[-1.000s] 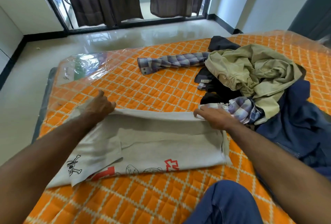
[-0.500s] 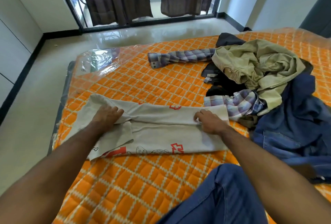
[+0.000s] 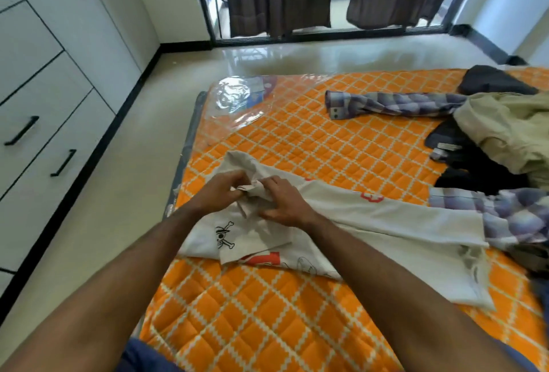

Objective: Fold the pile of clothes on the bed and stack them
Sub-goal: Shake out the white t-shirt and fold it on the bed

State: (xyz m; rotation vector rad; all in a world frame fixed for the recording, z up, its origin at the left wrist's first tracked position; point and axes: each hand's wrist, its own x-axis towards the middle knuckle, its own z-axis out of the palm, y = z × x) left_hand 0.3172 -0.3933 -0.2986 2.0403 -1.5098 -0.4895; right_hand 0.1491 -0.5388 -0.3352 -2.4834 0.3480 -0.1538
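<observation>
Task status: early. One garment, a pale grey printed T-shirt (image 3: 341,223), lies part-folded into a long band across the near-left of the bed (image 3: 297,140); no finished stack is visible anywhere in view.

Both hands meet at the shirt's left end. The left hand (image 3: 221,193) has its fingers curled round a bunched fold of the cloth; the right hand (image 3: 282,202) pinches the same bunch from the other side, fingers bent — both closed on fabric, neither free. The sleeve area near the skull print is rumpled and not yet squared.

Outstanding: the unfolded pile (image 3: 499,146) at the far right. It holds an olive-khaki garment, a plaid shirt (image 3: 395,105) with one sleeve trailing left across the mattress, dark items beneath, and a further plaid portion touching the T-shirt's right end. None shows any folding.

Judgement: the current shirt needs its sleeve tucked and a crosswise fold — then the bulk of the work remains.
</observation>
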